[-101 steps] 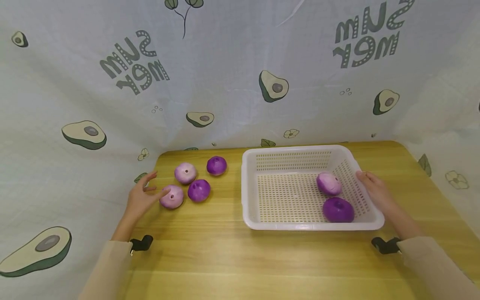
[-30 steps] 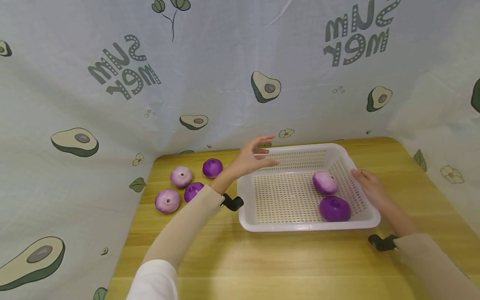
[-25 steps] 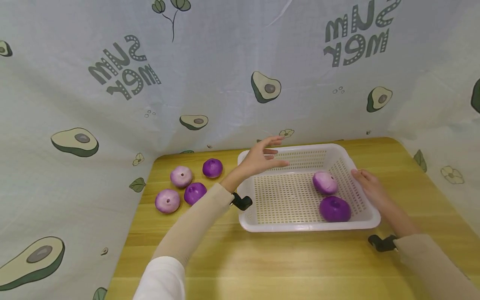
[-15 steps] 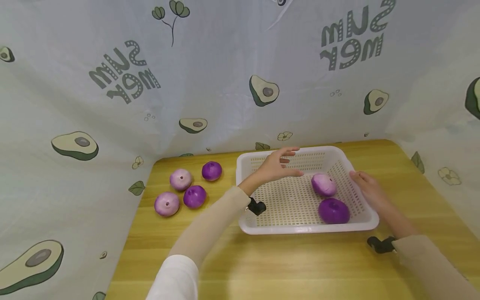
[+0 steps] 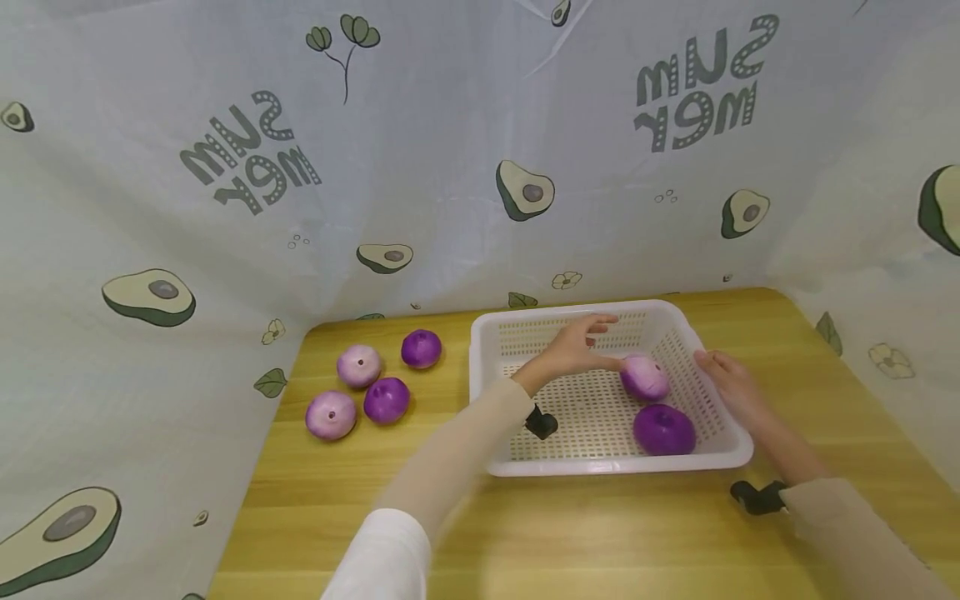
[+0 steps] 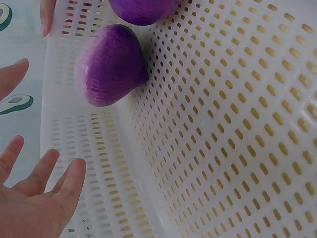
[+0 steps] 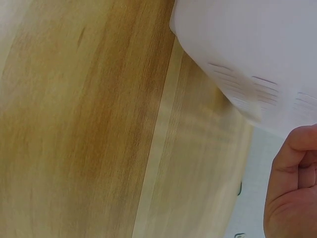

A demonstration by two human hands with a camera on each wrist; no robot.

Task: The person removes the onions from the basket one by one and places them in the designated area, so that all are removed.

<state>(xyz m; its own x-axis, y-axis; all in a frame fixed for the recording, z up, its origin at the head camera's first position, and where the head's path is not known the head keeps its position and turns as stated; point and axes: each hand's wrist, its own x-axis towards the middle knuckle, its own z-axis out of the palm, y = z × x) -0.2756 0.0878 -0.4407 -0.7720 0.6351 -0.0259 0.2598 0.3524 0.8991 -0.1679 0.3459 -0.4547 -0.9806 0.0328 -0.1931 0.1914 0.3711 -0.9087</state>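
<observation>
A white perforated plastic basket (image 5: 615,467) stands on the wooden table. My right hand (image 5: 733,385) grips its right rim, thumb on top; the right wrist view shows curled fingers at the basket's outer wall. My left hand (image 5: 573,348) reaches over the basket with fingers spread and nothing held. Its thumb overlaps the left side of a pale purple onion (image 5: 648,379) in the head view. In the left wrist view that onion (image 6: 111,67) lies between thumb and basket wall, apart from the fingers. A darker purple onion (image 5: 664,431) sits in the basket's near right corner.
Several more onions lie left of the basket: two pale ones (image 5: 331,415) and two dark ones (image 5: 422,349). A cloth (image 5: 435,167) with avocado prints hangs behind the table. Each wrist carries a small black mount (image 5: 542,422).
My left hand has moved from the onions on the left across into the basket, over to the pale onion. My right hand keeps its hold on the rim. The head view has shifted slightly.
</observation>
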